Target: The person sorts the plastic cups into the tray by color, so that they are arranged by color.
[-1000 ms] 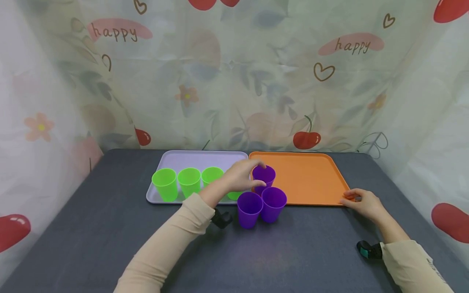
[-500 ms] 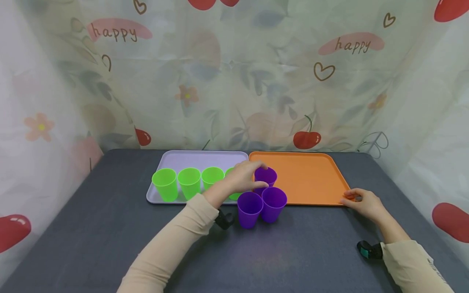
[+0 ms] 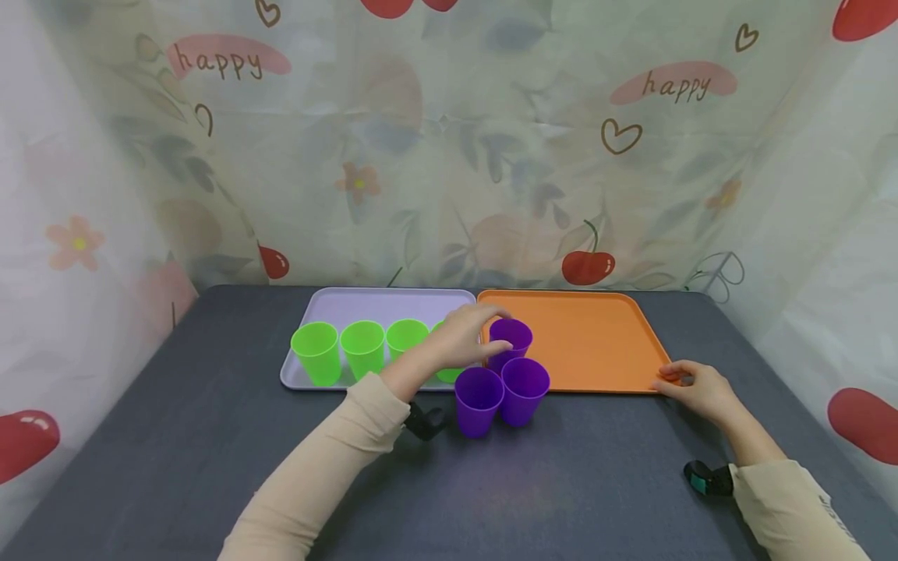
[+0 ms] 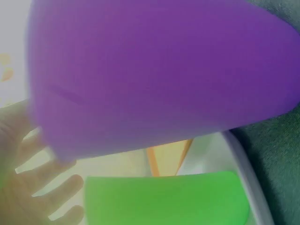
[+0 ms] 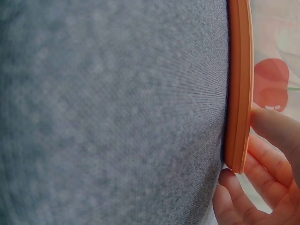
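My left hand [image 3: 466, 336] reaches to the left end of the orange tray [image 3: 582, 351], thumb and index finger curled round an upright purple cup [image 3: 515, 333]. Part of that cup is hidden by the hand. Two more purple cups, a left one [image 3: 477, 405] and a right one [image 3: 524, 393], stand touching on the table in front. In the left wrist view a near purple cup [image 4: 164, 75] covers much of the grip; other fingers [image 4: 68, 187] show loosely spread. My right hand [image 3: 698, 389] pinches the orange tray's near right corner, its rim [image 5: 239, 117] between thumb and fingers.
A lavender tray [image 3: 365, 300] stands left against the orange one. On it several green cups [image 3: 316, 354] form a row, the rightmost partly behind my left hand. A dark cloth [image 3: 561, 483] covers the table. A patterned curtain [image 3: 435, 156] hangs behind.
The purple cup in my left hand has slid slightly right along the orange tray, and the hand has shifted a little. My right hand stays at the tray corner.
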Motion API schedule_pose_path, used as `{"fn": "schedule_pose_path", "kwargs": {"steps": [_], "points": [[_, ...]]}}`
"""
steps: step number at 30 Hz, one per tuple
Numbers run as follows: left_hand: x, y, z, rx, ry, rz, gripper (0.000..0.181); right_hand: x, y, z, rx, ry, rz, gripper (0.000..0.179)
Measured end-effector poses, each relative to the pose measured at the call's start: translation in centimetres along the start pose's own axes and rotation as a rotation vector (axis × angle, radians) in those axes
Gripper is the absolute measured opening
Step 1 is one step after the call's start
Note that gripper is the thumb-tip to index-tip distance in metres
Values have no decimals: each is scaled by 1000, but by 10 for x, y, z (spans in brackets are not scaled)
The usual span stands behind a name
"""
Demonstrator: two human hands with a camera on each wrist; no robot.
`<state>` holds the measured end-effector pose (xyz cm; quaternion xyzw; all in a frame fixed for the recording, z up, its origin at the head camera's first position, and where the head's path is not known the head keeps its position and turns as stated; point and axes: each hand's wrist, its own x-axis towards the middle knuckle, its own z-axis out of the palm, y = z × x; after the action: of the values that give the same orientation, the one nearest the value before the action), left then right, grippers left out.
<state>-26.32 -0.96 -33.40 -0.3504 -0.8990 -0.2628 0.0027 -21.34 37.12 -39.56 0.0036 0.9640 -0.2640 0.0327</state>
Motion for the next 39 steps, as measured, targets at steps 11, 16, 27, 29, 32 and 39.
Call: {"fn": "schedule_pose_path", "kwargs": {"steps": [11,16,27,29,32,39], "points": [[-29,0,-16,-78,56,78,41,0,0,-1,-1,-2,14,52],[-44,-2,-17,-90,73,100,39,0,-1,-1,1,-6,19,52],[-74,-3,-10,-90,77,164,37,-1,-2,-1,5,-3,-3,50],[-78,-4,-8,-93,70,154,39,-1,-2,-1,6,-4,-3,51],[-82,-7,-4,-95,71,134,44,-1,-2,-1,8,-4,-1,51],[-90,-9,9,-142,106,110,53,-1,-2,-1,9,-5,1,51]]}}
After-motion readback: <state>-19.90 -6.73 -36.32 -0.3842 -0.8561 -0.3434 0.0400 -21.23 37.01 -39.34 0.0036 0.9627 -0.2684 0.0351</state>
